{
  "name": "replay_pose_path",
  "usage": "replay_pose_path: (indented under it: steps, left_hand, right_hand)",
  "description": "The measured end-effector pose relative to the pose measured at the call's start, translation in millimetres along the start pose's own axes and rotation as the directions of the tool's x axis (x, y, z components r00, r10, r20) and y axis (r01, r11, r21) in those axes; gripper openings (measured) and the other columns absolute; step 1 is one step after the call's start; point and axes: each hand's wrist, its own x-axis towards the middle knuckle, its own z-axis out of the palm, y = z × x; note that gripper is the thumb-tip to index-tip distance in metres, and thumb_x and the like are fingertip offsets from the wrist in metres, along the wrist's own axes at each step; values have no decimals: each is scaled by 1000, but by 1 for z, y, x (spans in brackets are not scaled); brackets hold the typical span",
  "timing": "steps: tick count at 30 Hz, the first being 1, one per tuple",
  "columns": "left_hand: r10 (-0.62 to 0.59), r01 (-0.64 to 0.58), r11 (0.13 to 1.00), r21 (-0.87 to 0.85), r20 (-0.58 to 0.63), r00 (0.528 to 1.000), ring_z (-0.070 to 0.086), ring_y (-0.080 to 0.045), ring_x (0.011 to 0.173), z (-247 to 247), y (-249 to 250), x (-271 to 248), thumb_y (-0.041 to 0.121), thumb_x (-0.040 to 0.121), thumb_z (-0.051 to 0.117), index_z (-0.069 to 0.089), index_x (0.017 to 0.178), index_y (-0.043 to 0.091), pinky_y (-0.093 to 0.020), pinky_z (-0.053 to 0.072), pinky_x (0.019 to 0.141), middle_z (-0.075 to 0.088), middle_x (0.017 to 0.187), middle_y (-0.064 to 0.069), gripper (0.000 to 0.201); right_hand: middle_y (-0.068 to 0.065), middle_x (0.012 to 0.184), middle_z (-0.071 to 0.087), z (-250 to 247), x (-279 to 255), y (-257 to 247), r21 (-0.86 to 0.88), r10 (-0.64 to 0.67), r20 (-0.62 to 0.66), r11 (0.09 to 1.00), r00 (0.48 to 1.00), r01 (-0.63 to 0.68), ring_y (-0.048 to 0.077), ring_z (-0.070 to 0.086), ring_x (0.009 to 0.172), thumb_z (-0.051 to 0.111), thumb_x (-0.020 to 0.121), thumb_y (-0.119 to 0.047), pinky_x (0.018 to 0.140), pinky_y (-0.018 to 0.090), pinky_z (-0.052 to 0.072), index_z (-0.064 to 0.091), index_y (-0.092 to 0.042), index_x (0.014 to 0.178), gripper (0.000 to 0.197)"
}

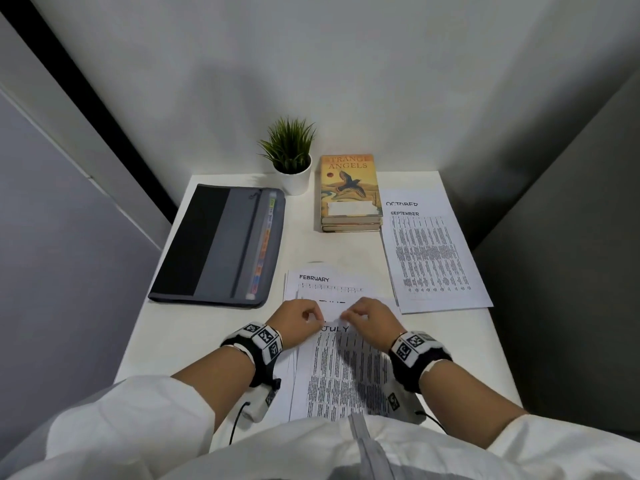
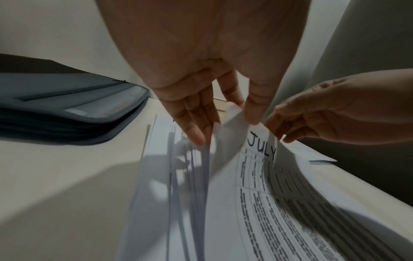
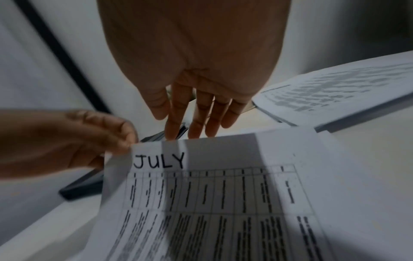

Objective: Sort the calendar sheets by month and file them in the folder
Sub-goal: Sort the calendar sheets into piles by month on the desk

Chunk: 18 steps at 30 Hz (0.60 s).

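Note:
A stack of calendar sheets lies at the table's near edge with the JULY sheet [image 1: 346, 368] [image 2: 257, 176] [image 3: 223, 194] on top, its top edge curled up off the stack. My left hand [image 1: 317, 318] [image 2: 243, 113] [image 3: 123, 144] pinches its top left corner between thumb and fingers. My right hand [image 1: 346, 317] [image 3: 178, 127] [image 2: 281, 134] has its fingertips behind the sheet's top edge, with the thumb off the paper. A FEBRUARY sheet [image 1: 325, 282] shows just beyond the hands. The grey and black folder [image 1: 214, 244] [image 2: 67, 113] lies closed at the left, with coloured tabs along its right edge.
The SEPTEMBER sheet [image 1: 429, 258] [image 3: 335, 91] lies at the right on an OCTOBER sheet [image 1: 415, 197]. Two stacked books [image 1: 349, 192] and a small potted plant [image 1: 292, 168] stand at the back by the wall. The white table [image 1: 173, 341] is walled in on three sides.

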Motion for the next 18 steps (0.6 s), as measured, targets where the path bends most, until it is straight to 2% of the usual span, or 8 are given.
replay_pose_path:
  steps: [3,4,6,8,10,12,16,18]
  left_hand:
    - [-47,47,999,-6,-17,999,63,-17,87,0,1,-2,31,92,60,73,84,15,-29,48,82,69,92,-1,22]
    - [-48,47,998,-28,-44,998,62,-15,86,0,0,-2,28,92,60,72,87,15,-27,48,81,68,93,-1,18]
    - [-64,57,995,-77,-92,994,58,-9,77,1,-1,-2,16,90,63,71,94,16,-15,47,73,65,88,3,8]
    - [-84,78,994,-76,-73,994,56,-5,70,0,-2,-2,8,87,65,71,93,16,-10,44,66,63,81,5,12]
    - [-80,80,995,-56,-6,997,60,-6,70,-1,-2,-1,7,85,69,72,88,15,-13,48,67,67,80,3,10]
    - [-72,74,996,-58,34,997,62,-6,67,-2,-1,-1,7,83,71,72,84,15,-17,50,68,69,78,2,8]
    - [-32,35,998,-49,56,998,60,-4,66,-2,0,-3,9,83,68,70,80,15,-17,50,68,67,74,5,7]
    - [-7,8,999,-36,29,1000,61,-7,78,0,1,-3,14,83,66,70,81,14,-22,51,76,67,85,4,5]
  right_hand:
    - [9,82,65,7,-3,0,-143,3,14,990,1000,-1,23,61,71,52,94,-40,68,33,48,70,-4,74,44]
    - [10,77,64,8,-4,3,-157,4,2,988,1000,-3,24,61,69,52,94,-40,65,33,47,67,-3,72,45]
    - [2,68,60,11,-6,8,-155,-14,-36,988,999,8,22,58,66,54,93,-37,59,30,43,60,-11,72,34]
    - [-6,73,59,14,-8,11,-136,-47,-88,990,995,35,14,57,68,53,93,-35,63,29,48,59,-22,88,15]
    - [-6,86,57,16,-8,15,-168,-88,-97,983,991,71,12,56,75,49,95,-36,74,33,49,61,-25,108,20]
    - [-3,94,51,18,-8,20,-211,-81,-72,975,994,64,16,55,85,50,95,-33,79,32,47,63,-24,114,25]
    - [-1,93,48,20,-11,24,-191,-110,-108,978,988,88,16,45,91,56,91,-30,79,30,40,67,-19,94,15]
    - [-1,92,54,19,-12,22,-213,-146,-110,970,983,120,16,45,90,54,92,-30,80,31,40,65,-16,84,20]
